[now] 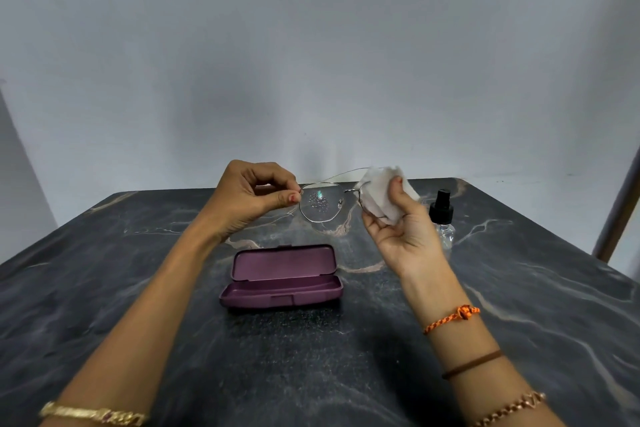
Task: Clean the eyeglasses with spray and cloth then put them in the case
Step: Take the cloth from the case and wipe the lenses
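Eyeglasses [323, 199], thin wire frame, droplets beading on the left lens, held above the tabletop [138, 288]. Left hand [251, 198] pinches the frame's edge; right hand [403, 229] grips a white cloth [379, 192] wrapped over the right lens. Purple hard case [282, 276] lies open at 6 o'clock; clear spray bottle [442, 218], black nozzle, stands at 3 o'clock. Dark veined marble surface, pale grey wall [311, 45].

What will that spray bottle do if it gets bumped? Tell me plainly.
The spray bottle would probably tip easily: it stands upright, narrow, with a black pump top above a clear body. It looks nearly empty, so likely light and quick to slide on the smooth marble table. Once down, its rounded body might roll. It stands just behind the right hand.
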`<act>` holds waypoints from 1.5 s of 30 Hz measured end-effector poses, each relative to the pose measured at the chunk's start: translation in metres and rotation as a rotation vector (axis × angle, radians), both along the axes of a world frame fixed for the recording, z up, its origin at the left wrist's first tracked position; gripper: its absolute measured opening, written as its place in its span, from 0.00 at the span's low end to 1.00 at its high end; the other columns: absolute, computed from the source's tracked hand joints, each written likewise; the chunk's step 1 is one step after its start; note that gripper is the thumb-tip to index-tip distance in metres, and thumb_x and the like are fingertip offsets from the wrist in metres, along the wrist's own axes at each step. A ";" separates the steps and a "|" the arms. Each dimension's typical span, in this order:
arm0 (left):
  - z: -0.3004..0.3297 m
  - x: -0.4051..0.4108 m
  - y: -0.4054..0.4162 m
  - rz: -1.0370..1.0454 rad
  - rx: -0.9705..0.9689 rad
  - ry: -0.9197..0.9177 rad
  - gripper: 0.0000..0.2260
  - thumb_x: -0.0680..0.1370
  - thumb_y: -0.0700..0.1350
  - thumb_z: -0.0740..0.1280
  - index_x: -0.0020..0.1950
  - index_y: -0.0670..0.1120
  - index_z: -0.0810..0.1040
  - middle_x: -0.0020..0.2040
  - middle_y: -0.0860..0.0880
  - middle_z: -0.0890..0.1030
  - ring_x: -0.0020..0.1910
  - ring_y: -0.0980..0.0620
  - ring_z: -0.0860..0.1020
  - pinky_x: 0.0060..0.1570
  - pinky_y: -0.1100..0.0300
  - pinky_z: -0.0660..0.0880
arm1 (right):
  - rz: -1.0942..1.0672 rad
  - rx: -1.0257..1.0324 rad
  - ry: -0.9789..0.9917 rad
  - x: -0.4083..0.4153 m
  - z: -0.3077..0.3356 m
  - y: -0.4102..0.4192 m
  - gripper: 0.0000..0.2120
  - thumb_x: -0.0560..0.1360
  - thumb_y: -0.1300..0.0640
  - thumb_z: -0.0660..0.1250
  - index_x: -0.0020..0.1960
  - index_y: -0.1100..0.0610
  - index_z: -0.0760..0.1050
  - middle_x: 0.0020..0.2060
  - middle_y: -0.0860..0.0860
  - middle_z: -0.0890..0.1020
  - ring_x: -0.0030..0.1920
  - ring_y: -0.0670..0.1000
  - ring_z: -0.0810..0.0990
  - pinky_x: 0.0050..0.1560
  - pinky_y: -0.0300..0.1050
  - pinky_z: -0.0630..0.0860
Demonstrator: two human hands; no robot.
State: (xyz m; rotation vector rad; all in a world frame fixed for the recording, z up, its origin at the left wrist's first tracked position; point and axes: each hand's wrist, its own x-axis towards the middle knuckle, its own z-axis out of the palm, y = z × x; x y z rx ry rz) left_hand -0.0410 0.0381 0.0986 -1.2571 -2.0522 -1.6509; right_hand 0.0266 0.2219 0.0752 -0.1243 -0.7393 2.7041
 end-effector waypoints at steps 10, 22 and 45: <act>-0.009 -0.003 0.005 0.005 0.060 0.001 0.05 0.62 0.42 0.72 0.37 0.44 0.81 0.34 0.56 0.83 0.37 0.59 0.80 0.42 0.68 0.77 | -0.051 0.153 -0.030 -0.003 -0.005 -0.002 0.06 0.71 0.68 0.65 0.41 0.58 0.75 0.35 0.53 0.82 0.38 0.49 0.80 0.35 0.38 0.80; -0.003 -0.003 0.001 0.003 0.085 0.028 0.12 0.63 0.39 0.71 0.45 0.38 0.80 0.37 0.55 0.84 0.40 0.58 0.80 0.45 0.68 0.77 | -0.109 0.319 -0.039 -0.005 -0.004 0.009 0.03 0.73 0.55 0.66 0.44 0.55 0.76 0.34 0.48 0.83 0.37 0.46 0.81 0.39 0.38 0.77; -0.008 -0.001 0.004 0.027 0.167 -0.042 0.06 0.61 0.38 0.71 0.32 0.48 0.83 0.31 0.55 0.83 0.35 0.59 0.81 0.40 0.69 0.77 | -0.004 0.138 0.025 -0.004 -0.005 0.008 0.03 0.73 0.59 0.66 0.43 0.59 0.75 0.29 0.50 0.84 0.30 0.47 0.84 0.34 0.39 0.81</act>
